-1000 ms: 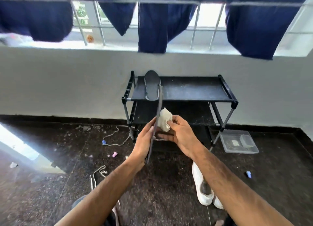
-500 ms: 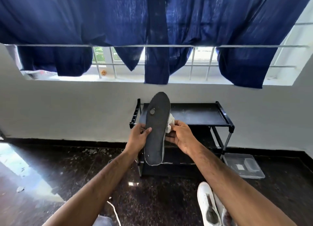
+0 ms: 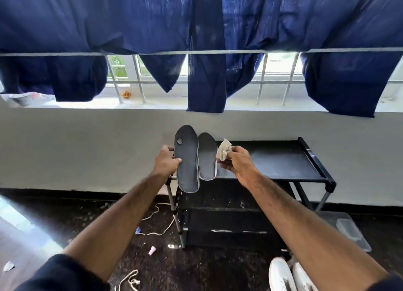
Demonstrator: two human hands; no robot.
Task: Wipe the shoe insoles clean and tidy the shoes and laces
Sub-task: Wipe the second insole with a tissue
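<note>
My left hand (image 3: 166, 159) grips a dark insole (image 3: 187, 162) by its left edge and holds it upright, its flat face toward me. A second dark insole (image 3: 207, 157) shows just right of it, over the left end of the black shoe rack's (image 3: 272, 159) top shelf; I cannot tell whether it lies there or is held. My right hand (image 3: 237, 163) pinches a crumpled white cloth (image 3: 224, 152) beside that second insole, off the held one. Two white shoes (image 3: 283, 275) stand on the floor at the bottom right, partly hidden by my right arm.
White laces lie on the dark floor: one lace (image 3: 153, 223) left of the rack, another lace (image 3: 129, 279) near the bottom edge. A small pink piece (image 3: 152, 250) lies between them. A clear plastic box (image 3: 349, 229) sits right of the rack. Blue cloth (image 3: 205, 50) hangs overhead.
My left hand turned the insole from edge-on to facing me and raised it. My right hand took the cloth off it and moved right. The view tilted upward.
</note>
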